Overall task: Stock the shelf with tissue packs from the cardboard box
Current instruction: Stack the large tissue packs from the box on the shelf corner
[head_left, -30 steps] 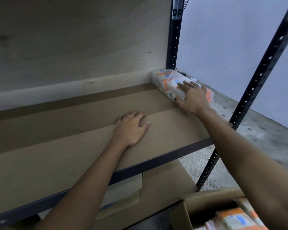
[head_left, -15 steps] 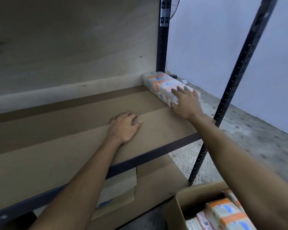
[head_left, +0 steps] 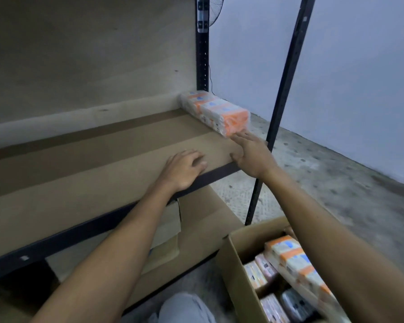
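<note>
Brown cardboard lines the shelf point(head_left: 103, 159) under both my palms. My left fingers point(head_left: 195, 159) lie loose and slightly bent on that lining, just behind the dark front rail point(head_left: 210, 177), grasping nothing. My right fingers point(head_left: 243, 139) are stretched out straight and released. Their tips meet the lower near corner of the tissue pack point(head_left: 216, 110), though I cannot tell whether they press it or only brush it. My right thumb sits at the shelf's front edge.

The pack is white with orange bands under clear wrap. It lies ahead of my right fingers along the right end of the shelf, with its far end at the back corner by the black rear post point(head_left: 202, 54). Just right of my right fingers stands the black front post point(head_left: 282, 89), and past it is bare grey floor point(head_left: 336, 183). Under my right forearm, well back from the fingers, the open cardboard box point(head_left: 231, 271) sits on the floor with more tissue packs point(head_left: 289, 255) inside.
</note>
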`<state>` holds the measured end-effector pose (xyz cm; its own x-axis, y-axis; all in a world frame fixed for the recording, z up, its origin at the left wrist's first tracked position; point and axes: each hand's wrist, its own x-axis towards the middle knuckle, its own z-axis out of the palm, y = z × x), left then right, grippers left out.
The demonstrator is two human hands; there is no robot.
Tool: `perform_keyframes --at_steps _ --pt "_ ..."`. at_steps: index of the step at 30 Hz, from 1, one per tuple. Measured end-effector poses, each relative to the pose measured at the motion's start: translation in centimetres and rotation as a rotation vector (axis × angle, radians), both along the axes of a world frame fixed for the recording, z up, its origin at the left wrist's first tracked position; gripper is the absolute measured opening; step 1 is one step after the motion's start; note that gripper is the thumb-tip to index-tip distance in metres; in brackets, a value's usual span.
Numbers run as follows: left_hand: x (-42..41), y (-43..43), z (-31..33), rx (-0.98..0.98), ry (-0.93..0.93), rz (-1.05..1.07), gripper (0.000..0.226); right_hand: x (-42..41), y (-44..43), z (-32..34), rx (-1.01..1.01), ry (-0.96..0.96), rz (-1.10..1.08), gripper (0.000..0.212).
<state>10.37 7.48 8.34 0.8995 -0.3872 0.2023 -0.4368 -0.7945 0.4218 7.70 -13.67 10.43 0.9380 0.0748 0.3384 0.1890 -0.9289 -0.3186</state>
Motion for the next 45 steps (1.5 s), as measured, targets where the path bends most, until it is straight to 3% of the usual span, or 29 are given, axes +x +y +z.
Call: perform_keyframes --at_steps 9,15,22,28,34,45 --pt "-6.8 -8.8 -2.9 -0.098 -0.095 -0.373 0.048 -11.2 -6.2 -6.7 -0.058 0.117 -0.174 0.05" --pt "-9.5 -13.3 -9.7 0.003 0.067 -0.539 0.052 -17.7 -10.7 -13.3 -0.049 0.305 -0.273 0.043" --pt "-10.3 -16.9 -19.0 0.208 0.27 -0.652 0.064 -22.8 -12.6 -19.7 -0.201 0.576 -0.393 0.064" --pt "-9.7 -19.3 -24.4 0.314 0.25 -0.762 0.074 -23.9 -13.1 -20.4 -0.219 0.549 -0.363 0.067" --pt "-8.9 -21.7 -27.5 0.3 0.172 -0.88 0.091 -26.2 -13.4 -22.3 -0.33 0.418 -0.387 0.065" --pt "-9.1 -21.5 -29.3 0.055 0.189 -0.884 0.068 -25.6 -13.9 -23.2 -0.332 0.311 -0.371 0.056"
